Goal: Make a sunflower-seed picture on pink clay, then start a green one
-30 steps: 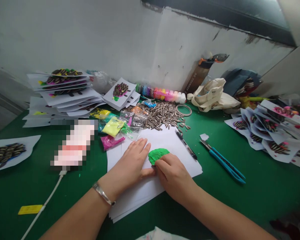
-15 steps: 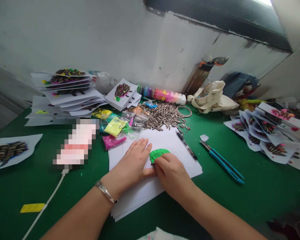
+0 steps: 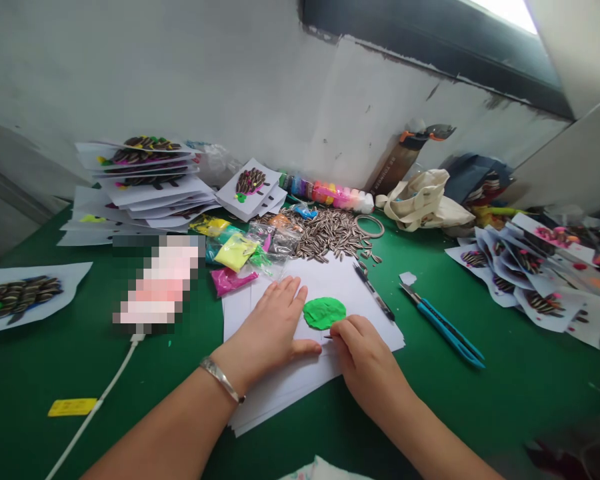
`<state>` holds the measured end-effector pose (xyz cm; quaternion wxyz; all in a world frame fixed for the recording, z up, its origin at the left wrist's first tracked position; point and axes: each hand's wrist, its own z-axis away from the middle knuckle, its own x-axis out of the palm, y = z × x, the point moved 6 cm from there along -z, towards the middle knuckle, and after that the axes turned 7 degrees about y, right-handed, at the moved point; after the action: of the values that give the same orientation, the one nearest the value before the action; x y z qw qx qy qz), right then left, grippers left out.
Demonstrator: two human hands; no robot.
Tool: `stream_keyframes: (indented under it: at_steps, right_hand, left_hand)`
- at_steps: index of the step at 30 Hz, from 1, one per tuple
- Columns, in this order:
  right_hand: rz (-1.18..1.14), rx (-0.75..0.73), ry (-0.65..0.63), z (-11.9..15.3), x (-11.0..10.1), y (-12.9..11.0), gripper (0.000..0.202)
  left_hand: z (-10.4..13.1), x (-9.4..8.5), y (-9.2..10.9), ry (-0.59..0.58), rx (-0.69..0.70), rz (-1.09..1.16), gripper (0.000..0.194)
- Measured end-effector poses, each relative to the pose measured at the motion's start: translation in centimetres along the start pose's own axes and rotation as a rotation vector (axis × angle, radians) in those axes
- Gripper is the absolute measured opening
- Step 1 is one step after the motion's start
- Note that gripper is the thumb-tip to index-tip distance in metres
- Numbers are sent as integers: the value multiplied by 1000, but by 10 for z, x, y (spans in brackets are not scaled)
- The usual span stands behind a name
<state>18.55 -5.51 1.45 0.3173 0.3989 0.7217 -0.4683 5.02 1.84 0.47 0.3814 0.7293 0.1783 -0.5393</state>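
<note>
A flattened oval of green modelling clay (image 3: 325,313) lies on the top sheet of a stack of white paper (image 3: 280,400). My left hand (image 3: 273,323) rests flat on the paper just left of the clay, fingers stretched out and thumb pointing right. At the clay's lower right edge, my right hand (image 3: 365,350) is closed in a pinch. From its fingertips sticks the dark pointed tip of a sunflower seed (image 3: 329,337); the rest of it is hidden. Beyond the paper lies a heap of striped sunflower seeds (image 3: 330,230).
Bags of coloured clay (image 3: 235,252) lie at the paper's upper left. A black pen (image 3: 375,292) crosses its right edge, with blue tweezers (image 3: 445,327) farther right. Seed pictures (image 3: 150,193) are piled back left, others (image 3: 525,267) at right. A white cable (image 3: 95,407) runs front left.
My right hand has drawn back right and slightly down from the clay, uncovering more of the green oval. My left hand stays on the paper. The whole view has shifted slightly.
</note>
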Motion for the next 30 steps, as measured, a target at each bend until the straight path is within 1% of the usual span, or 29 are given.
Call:
stream_keyframes:
  at_steps: [2, 5, 9, 12, 18, 22, 27, 30]
  right_hand:
    - [18, 4, -22, 3, 0, 3, 21]
    - [35, -20, -41, -1, 4, 2, 21]
    - [50, -75, -4, -10, 7, 3, 22]
    - [47, -95, 21, -11, 7, 5, 22]
    - [22, -138, 1, -6, 7, 3, 23]
    - [29, -129, 21, -10, 7, 3, 24]
    - [26, -139, 1, -9, 8, 2, 24]
    - [39, -126, 12, -9, 6, 2, 22]
  left_hand:
    - [0, 0, 0, -11, -7, -10, 90]
    - [-1, 1, 0, -31, -19, -17, 91]
    - [-1, 0, -1, -9, -10, 1, 89]
    - [0, 1, -2, -6, -11, 1, 90]
    - [-1, 2, -2, -15, -20, -4, 90]
    - [-1, 0, -1, -35, -27, -16, 89]
    - [-2, -1, 0, -95, -51, -37, 92]
    - [-2, -1, 0, -99, -48, -52, 92]
